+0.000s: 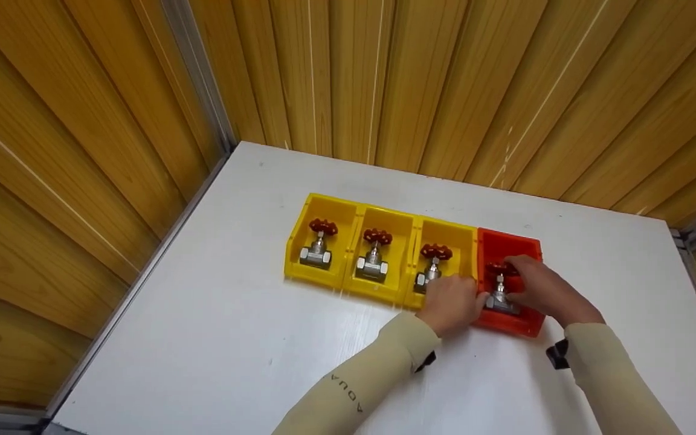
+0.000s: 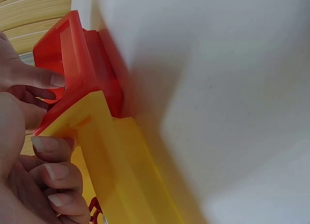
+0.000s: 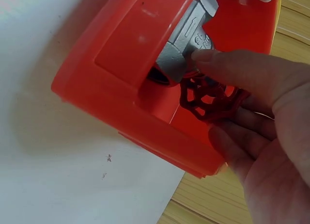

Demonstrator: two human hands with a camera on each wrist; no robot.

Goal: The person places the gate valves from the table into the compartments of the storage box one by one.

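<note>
In the head view, my right hand (image 1: 544, 290) reaches into the red bin (image 1: 508, 323) and holds a gate valve (image 1: 499, 293) with a red handwheel. The right wrist view shows the thumb on the grey valve body (image 3: 186, 47) and the fingers around the handwheel (image 3: 210, 100). My left hand (image 1: 452, 302) grips the side of the adjoining yellow bin (image 2: 111, 151). Its fingers curl inside that bin, while the thumb lies by the red bin's wall. A second gate valve (image 1: 434, 266) stands in this yellow bin, partly hidden by the left hand.
Two more yellow bins (image 1: 292, 269) continue the row to the left, holding a left valve (image 1: 318, 248) and a middle valve (image 1: 373, 260). All the bins stand on a white table (image 1: 233, 314). Wood-patterned panels (image 1: 408, 78) rise behind it and along the left.
</note>
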